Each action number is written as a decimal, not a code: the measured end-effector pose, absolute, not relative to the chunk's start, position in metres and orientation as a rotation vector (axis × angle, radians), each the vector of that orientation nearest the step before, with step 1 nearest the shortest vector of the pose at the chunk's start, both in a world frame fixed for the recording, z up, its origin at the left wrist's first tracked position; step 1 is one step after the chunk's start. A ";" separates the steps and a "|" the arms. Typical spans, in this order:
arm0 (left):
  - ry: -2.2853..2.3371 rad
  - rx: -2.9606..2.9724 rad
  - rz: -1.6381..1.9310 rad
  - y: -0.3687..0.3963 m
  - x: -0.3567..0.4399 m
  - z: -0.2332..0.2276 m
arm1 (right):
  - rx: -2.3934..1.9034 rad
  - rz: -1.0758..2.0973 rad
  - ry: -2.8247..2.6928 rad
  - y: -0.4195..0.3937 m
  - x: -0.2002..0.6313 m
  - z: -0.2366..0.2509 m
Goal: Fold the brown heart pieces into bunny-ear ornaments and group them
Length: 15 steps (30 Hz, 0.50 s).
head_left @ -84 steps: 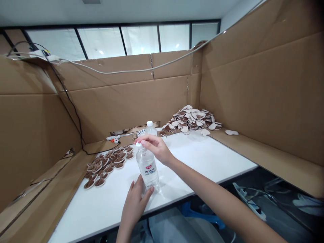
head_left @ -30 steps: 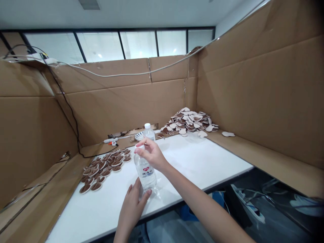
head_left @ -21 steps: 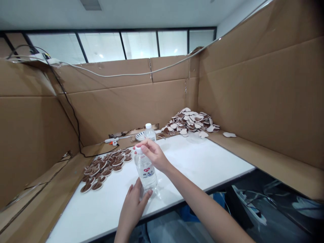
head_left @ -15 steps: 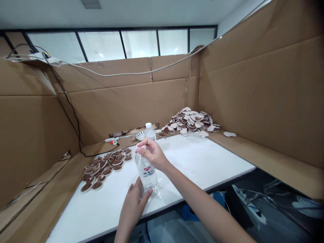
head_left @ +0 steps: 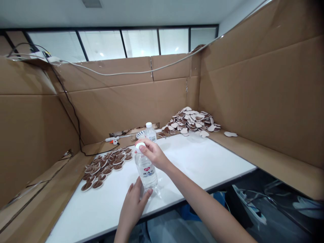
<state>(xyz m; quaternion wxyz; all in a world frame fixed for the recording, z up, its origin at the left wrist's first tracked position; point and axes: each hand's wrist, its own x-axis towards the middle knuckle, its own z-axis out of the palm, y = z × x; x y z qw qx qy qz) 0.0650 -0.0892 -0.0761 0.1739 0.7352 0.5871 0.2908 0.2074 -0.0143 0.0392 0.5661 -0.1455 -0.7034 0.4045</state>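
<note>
The left hand (head_left: 133,206) hides the water bottle (head_left: 146,170) base. The bottle label print is too small to read. At 6 o'clock, both forearms are cut off.

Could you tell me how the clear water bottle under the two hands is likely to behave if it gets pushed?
The water bottle is tall, narrow and upright, so it probably tips easily. It looks thin, clear plastic, likely flexing under a squeeze. The left hand steadies its base; the right hand grips the white cap.

Makeshift office workstation, cardboard walls (head_left: 253,84) around a white surface (head_left: 202,162), blinded windows (head_left: 141,42) behind, heaped heart-shaped pieces (head_left: 192,119)
</note>
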 end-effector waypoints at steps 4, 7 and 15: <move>1.664 2.074 0.792 -0.090 0.065 -0.074 | -0.370 0.990 -1.586 -0.017 0.205 0.039; 1.667 2.070 0.786 -0.091 0.065 -0.073 | -0.397 0.990 -1.570 -0.019 0.203 0.039; 1.647 2.083 0.791 -0.090 0.065 -0.074 | -0.450 0.958 -1.568 -0.021 0.202 0.039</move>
